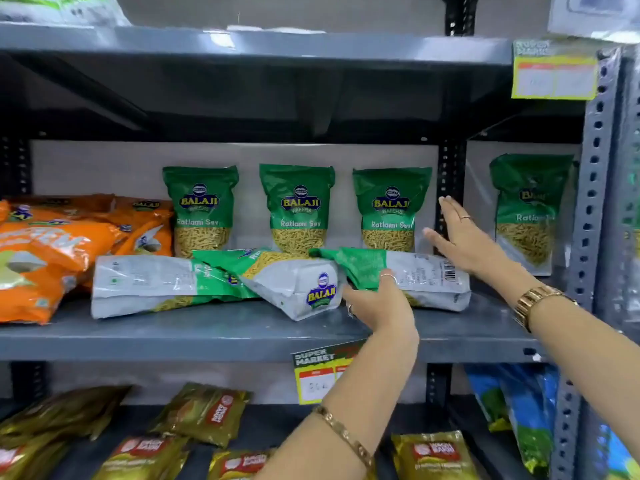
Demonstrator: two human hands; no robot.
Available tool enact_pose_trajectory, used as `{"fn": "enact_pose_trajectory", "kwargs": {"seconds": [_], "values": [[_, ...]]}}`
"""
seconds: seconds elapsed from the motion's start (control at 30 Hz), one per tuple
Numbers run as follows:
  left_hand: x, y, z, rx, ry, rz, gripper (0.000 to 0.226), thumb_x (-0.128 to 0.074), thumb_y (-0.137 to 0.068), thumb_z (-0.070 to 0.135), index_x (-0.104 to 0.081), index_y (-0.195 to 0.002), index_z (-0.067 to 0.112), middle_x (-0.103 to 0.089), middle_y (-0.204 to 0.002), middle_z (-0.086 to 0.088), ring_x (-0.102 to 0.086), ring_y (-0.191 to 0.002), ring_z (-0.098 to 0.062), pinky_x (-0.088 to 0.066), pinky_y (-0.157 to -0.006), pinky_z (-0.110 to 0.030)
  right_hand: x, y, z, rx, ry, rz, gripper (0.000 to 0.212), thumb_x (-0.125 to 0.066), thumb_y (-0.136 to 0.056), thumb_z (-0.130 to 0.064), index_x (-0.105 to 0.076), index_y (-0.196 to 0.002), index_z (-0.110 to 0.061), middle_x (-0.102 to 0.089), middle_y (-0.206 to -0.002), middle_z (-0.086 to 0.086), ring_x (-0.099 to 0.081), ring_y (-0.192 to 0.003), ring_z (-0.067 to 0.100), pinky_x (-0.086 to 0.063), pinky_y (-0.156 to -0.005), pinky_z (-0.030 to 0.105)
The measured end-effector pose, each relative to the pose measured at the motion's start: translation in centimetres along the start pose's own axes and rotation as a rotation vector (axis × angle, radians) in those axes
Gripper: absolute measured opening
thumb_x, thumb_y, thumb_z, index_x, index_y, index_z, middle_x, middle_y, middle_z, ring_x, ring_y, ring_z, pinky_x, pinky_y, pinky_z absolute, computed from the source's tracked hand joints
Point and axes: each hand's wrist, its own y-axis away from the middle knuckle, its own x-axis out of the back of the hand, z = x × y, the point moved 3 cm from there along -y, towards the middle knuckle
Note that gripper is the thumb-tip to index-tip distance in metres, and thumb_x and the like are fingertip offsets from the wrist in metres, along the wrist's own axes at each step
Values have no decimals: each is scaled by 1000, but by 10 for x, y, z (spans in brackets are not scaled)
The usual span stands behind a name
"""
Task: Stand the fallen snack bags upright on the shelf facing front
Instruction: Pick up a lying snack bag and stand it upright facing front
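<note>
Orange bags: a heap of glossy orange snack bags (52, 251) lies slumped at the left end of the grey metal shelf (214, 332).
Left fallen bag: a green-and-silver plastic snack bag (145, 284) lies flat on its side at the shelf front, back panel up, its right end under the next bag.
Middle fallen bag: a second green-and-silver snack bag (294, 282) lies tilted across it, its silver base with the blue logo pointing at the camera.
Standing bags: three upright green Ratlami Sev pouches (297, 207) stand in a row against the back wall, fronts out; a fourth green pouch (528, 209) stands in the next bay, past the dark perforated upright (450, 188).
Left hand: the left hand (379, 301) reaches up from below, forearm rising steeply, a gold chain bracelet (346, 436) at the wrist and a ring on one finger. Its fingers curl over and pinch the green top end of the right fallen bag.
Right fallen bag: the third green-and-silver snack bag (422, 277) lies on its back, barcode up, at the shelf front just below the rightmost standing pouch.
Right hand: the right hand (464, 237) comes in from the right, forearm sloping up, a gold link watch (536, 303) on the wrist. The palm is flat, fingers straight and spread, above the far end of that bag; whether it touches the bag I cannot tell.
Price tag: a yellow-and-green shelf label (317, 374) hangs from the shelf edge, partly behind the left forearm.
Lower shelf: olive-gold packets (204, 412) lie below.
</note>
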Motion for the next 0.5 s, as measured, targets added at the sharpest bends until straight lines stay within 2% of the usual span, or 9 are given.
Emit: {"fn": "enact_pose_trajectory", "kwargs": {"seconds": [0.13,0.23,0.33,0.37,0.4,0.47,0.5], "values": [[-16,-14,-5,95,79,54,70,-68,-80,17,-32,-138,4,-43,-141,-20,-45,-126,-35,-38,-100,-36,-8,-25,20,-140,-88,-150,77,-34,-93,-52,-6,-148,-7,-11,-158,14,-15,-145,27,-18,-115,39],[-26,-21,-15,162,58,41,71,-70,-78,21,-32,-135,-1,-43,-140,-22,-45,-125,-35,-37,-100,-36,-25,-38,29,-251,-117,-300,78,-29,-91,-57,-19,-146,-2,-20,-156,17,-23,-142,30,-22,-113,37],[-38,-24,-21,194,50,9,74,-72,-77,23,-32,-134,-3,-43,-140,-20,-46,-124,-34,-38,-99,-36,-39,-40,32,-269,-234,-492,79,-29,-87,-64,-37,-140,-7,-33,-151,13,-33,-137,28,-23,-113,35],[-41,-24,-21,195,40,-1,76,-73,-76,24,-32,-134,-3,-44,-139,-20,-47,-123,-34,-40,-100,-36,-44,-40,33,-275,-280,-539,76,-32,-86,-63,-41,-138,-7,-38,-148,11,-37,-134,26,-26,-112,31],[-44,-23,-22,192,25,-8,78,-75,-75,25,-31,-133,-2,-44,-138,-20,-48,-122,-35,-42,-102,-39,-47,-40,35,-284,-306,-568,68,-36,-90,-55,-43,-136,-5,-43,-143,8,-41,-130,23,-31,-106,21],[-49,-25,-26,161,-11,7,80,-77,-71,25,-30,-131,0,-45,-136,-21,-51,-120,-37,-45,-101,-43,-49,-38,36,-300,-368,-572,49,-39,-97,-34,-46,-131,1,-51,-124,4,-47,-113,18,-41,-75,3],[-51,-26,-28,131,-31,10,80,-78,-71,22,-30,-131,0,-46,-135,-21,-51,-120,-37,-44,-101,-42,-49,-38,36,-301,-421,-550,44,-41,-97,-30,-49,-127,1,-52,-118,4,-49,-106,18,-42,-65,5]]}}
